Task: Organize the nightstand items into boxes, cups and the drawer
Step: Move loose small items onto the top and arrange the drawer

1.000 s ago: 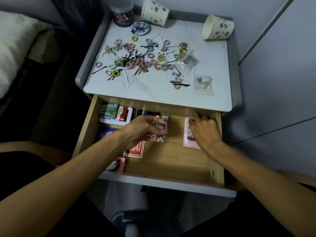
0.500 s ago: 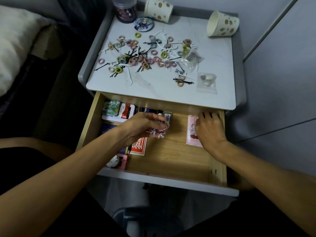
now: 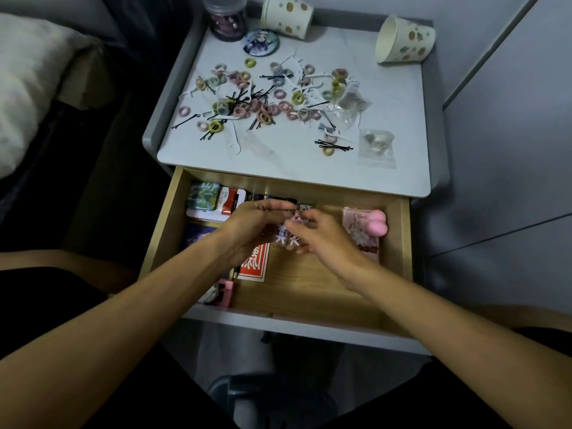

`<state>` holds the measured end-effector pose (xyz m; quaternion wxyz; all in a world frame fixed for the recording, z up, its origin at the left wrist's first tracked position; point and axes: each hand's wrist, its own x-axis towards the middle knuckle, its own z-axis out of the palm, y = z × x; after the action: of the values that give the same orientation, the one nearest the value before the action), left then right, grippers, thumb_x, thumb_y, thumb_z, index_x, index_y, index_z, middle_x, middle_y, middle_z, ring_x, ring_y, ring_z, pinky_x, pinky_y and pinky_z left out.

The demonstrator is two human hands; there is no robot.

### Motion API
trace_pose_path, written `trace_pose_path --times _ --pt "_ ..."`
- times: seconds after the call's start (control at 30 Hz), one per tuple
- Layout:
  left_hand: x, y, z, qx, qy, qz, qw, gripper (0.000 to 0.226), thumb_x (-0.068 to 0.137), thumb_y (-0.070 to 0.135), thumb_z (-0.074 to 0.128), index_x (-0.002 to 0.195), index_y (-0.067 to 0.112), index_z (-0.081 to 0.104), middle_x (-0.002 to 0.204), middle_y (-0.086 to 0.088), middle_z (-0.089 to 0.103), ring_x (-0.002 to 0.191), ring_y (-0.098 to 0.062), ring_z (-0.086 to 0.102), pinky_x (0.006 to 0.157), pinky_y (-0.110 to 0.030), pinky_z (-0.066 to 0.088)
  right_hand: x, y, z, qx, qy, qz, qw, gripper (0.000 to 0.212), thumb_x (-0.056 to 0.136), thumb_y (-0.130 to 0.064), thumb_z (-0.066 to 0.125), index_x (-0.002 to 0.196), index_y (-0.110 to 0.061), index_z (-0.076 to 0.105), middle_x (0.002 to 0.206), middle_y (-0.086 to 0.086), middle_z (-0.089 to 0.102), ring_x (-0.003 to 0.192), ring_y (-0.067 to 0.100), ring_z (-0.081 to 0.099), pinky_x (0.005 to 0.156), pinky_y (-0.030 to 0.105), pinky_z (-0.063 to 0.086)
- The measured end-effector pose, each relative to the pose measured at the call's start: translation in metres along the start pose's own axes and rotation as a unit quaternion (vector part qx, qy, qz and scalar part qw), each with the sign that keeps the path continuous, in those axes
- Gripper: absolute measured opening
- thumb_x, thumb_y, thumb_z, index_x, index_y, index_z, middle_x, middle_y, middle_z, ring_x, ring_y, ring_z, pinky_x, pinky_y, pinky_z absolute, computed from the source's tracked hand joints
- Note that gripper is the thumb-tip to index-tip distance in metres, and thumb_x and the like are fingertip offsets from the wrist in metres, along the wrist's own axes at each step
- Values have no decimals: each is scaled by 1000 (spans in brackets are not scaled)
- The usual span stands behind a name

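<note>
The wooden drawer [image 3: 309,298] of the nightstand stands pulled out. Over its middle, my left hand [image 3: 250,230] and my right hand [image 3: 322,239] meet and both pinch a small purple-and-white charm [image 3: 286,238]. A pink packet [image 3: 360,233] with a pink rounded lump [image 3: 378,226] on it lies at the drawer's right. On the nightstand top [image 3: 294,159] lies a heap of several small hair ties [image 3: 266,106], black bobby pins [image 3: 332,145] and white picks. Two paper cups [image 3: 404,40] lie on their sides at the back.
In the drawer's left part lie a green tin [image 3: 202,196], a red-and-white box [image 3: 229,201], a red card box [image 3: 255,261] and a pink item [image 3: 224,292]. A lidded jar [image 3: 226,20], a round badge [image 3: 260,41] and small clear bags [image 3: 376,147] sit on top. A bed lies to the left.
My right hand left the pink packet and moved left to join my left hand on the charm. The pink lump on the packet is now uncovered.
</note>
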<state>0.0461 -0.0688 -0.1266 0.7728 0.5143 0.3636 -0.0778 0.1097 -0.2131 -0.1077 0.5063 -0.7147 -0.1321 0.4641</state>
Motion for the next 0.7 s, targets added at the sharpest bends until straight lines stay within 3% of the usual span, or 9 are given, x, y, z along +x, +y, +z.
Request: trace_pose_path --times 0.13,0.23,0.33,0.43,0.53,0.6,0.7 --pt "-1 0 -3 -45 -6 1 999 19 93 -3 56 100 11 68 93 -6 69 85 -15 61 80 -26 45 11 2 6 95 14 26 995 21 94 -12 63 115 -7 62 108 11 71 88 21 72 67 22 58" --pt "0 0 -6 -78 -14 -13 997 23 93 -6 55 102 12 66 88 -3 72 84 -14 63 80 -25 46 13 2 9 92 24 24 995 27 90 -8 67 117 -5 62 108 10 72 89 18 72 64 19 57" --pt "6 6 -14 -91 -28 -10 995 23 92 -6 56 108 9 62 95 -9 73 91 -19 68 84 -27 53 15 6 10 73 30 35 996 25 86 -4 70 110 -3 63 106 9 72 87 15 71 61 16 55" --pt "11 14 -23 72 -2 41 997 24 87 -4 67 105 10 62 98 -16 71 91 -22 67 82 -29 55 18 18 20 50 29 53 997 22 86 -4 71 106 -1 64 107 12 71 88 17 70 60 17 55" --pt "20 24 -27 299 8 99 949 29 80 -6 74 103 9 64 100 -20 72 84 -22 69 77 -28 58 25 30 29 47 39 74 995 20 86 -6 72 103 0 62 108 13 69 85 19 69 61 21 57" --pt "31 27 -28 438 -18 125 890 30 80 -1 77 106 9 67 99 -13 74 83 -16 70 72 -23 58 30 37 33 45 41 92 994 16 87 -11 71 98 -5 60 102 10 69 82 19 69 62 22 56" --pt "45 26 -25 590 -50 145 792 30 79 7 79 108 12 70 99 -4 74 90 -15 69 79 -25 53 38 44 37 32 49 115 992 21 87 -16 72 98 -5 58 92 9 69 68 16 66 58 22 53"
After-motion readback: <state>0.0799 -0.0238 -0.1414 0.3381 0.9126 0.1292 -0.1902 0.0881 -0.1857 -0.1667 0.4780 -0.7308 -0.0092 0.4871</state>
